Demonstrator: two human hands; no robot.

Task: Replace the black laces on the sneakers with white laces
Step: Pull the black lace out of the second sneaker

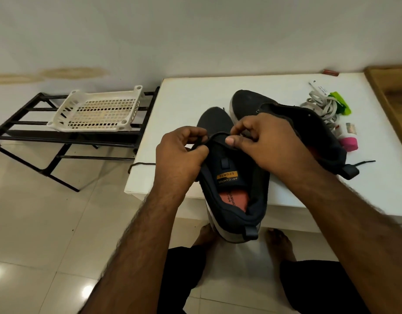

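Two hands work at the near sneaker (231, 191), which lies with its toe away from the person and its heel past the table (184, 98) edge. The left hand (180, 152) pinches a black lace (201, 141) at the sneaker's left side; the right hand (266, 139) curls its fingers over the tongue's top, but whether it also holds lace cannot be told, since the fingers hide the eyelets. A loose lace end (140, 165) hangs off the table's left edge. The far sneaker (293, 123) lies behind, partly covered by the right hand. White laces (323, 107) sit bundled at the table's far right, with small green and pink items beside them too blurred to name. Left of the white table, a black rack (27, 132) carries a white tray (98, 112) on a glossy tiled floor (48, 223).
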